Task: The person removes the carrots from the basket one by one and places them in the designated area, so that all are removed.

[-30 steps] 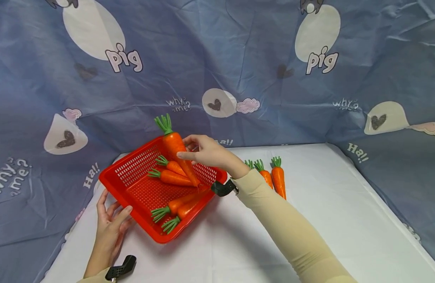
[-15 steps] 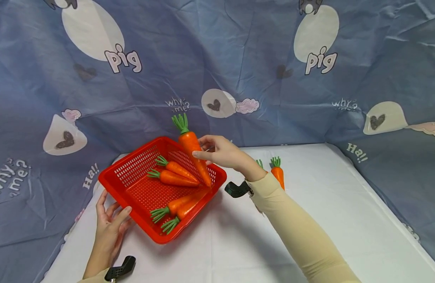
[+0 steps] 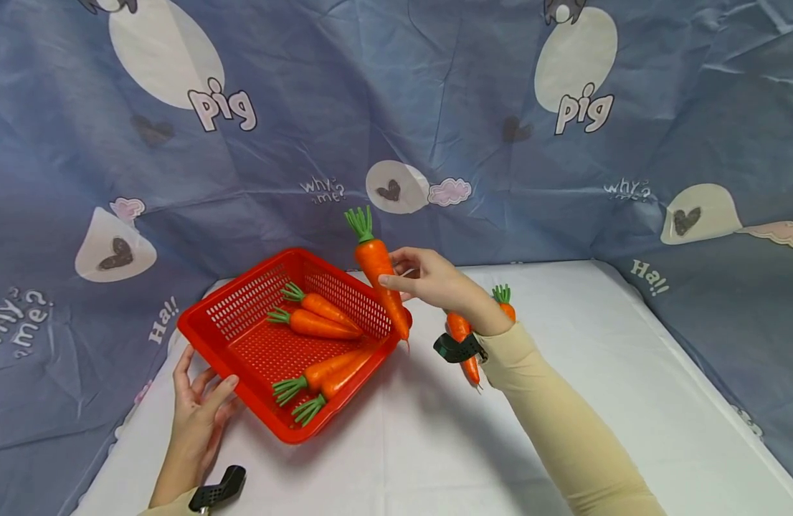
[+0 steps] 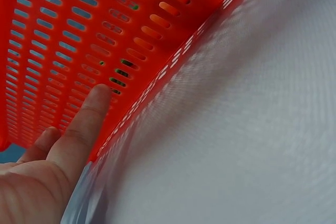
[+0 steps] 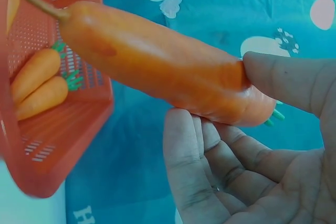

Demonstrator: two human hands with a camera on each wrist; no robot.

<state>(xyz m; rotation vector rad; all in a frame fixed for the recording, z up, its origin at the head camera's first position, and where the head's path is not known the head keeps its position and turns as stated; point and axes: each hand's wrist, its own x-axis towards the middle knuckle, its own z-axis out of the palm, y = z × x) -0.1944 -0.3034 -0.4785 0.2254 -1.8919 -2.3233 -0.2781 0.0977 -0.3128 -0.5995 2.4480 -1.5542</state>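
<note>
In the head view my right hand (image 3: 429, 279) pinches an orange carrot (image 3: 380, 269) between thumb and fingers. Its green top points up and its thin tip hangs down by the basket's right corner. The right wrist view shows the carrot (image 5: 163, 61) close up, with the thumb on one side and the fingertips on the other. My left hand (image 3: 199, 416) touches the outer left wall of a red plastic basket (image 3: 241, 351). Seen from the left wrist, extended fingers lie against the slotted wall (image 4: 79, 51). Inside the basket are two pairs of carrots (image 3: 319, 326).
More carrots (image 3: 459, 328) lie on the white tabletop (image 3: 603, 344) right of the basket, partly hidden by my right wrist and sleeve. A blue patterned cloth (image 3: 345, 129) hangs behind the table and along its sides.
My right hand has moved right with the carrot, from above the basket's inside to its right corner. The left hand and the basket have stayed in place.
</note>
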